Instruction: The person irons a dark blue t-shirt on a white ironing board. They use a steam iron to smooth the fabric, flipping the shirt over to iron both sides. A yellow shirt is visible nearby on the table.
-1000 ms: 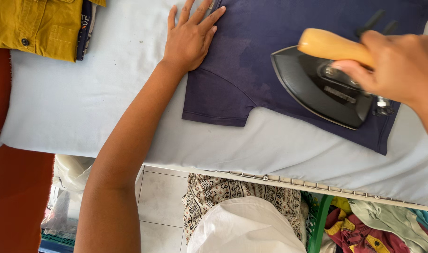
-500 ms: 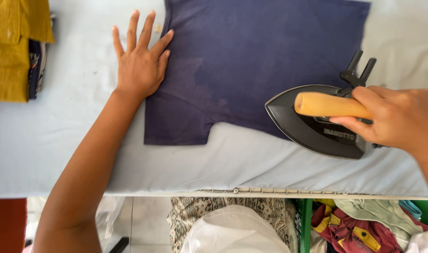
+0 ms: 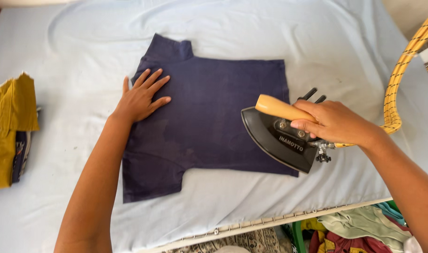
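Mid-press on the navy shirt: left hand flat, open, pinning cloth; right hand closed around the iron handle; likely next, a steady glide leftward.

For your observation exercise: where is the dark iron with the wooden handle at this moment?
In the head view, the dark iron with the wooden handle sits right of centre on the navy garment's right edge, gripped by the right hand.

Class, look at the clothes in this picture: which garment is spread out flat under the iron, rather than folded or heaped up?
The dark navy T-shirt, flat on the white sheet beneath the left hand and the iron. The mustard garment lies folded at the left edge; the others sit heaped below the board.
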